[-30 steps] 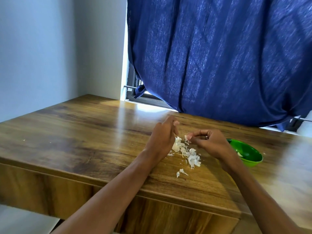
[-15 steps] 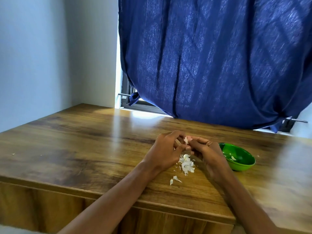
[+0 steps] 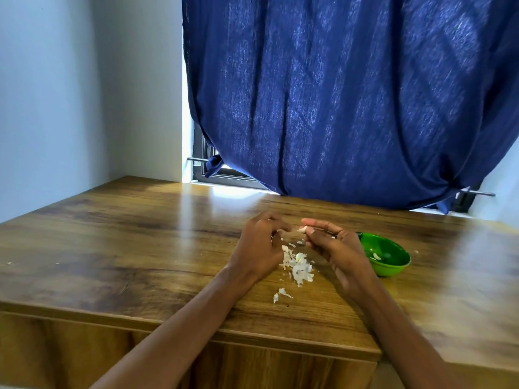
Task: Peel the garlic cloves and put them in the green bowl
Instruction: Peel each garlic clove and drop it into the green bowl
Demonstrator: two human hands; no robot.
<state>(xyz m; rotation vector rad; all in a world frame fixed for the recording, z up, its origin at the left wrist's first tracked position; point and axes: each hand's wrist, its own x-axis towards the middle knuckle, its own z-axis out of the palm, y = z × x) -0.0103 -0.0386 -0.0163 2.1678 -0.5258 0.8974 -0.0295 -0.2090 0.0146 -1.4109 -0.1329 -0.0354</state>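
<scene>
2 hands work over 1 wooden table (image 3: 118,242): right hand (image 3: 334,245) pinches 1 garlic clove (image 3: 302,229), left hand (image 3: 259,248) curls at it. 1 green bowl (image 3: 393,265) just right; 1 peel pile (image 3: 297,265) below; 1 blue curtain (image 3: 351,94) behind.

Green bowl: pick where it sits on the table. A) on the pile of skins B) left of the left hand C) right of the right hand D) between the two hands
C: the green bowl sits on the table just beyond the right hand, away from the garlic skins and the left hand.
</scene>
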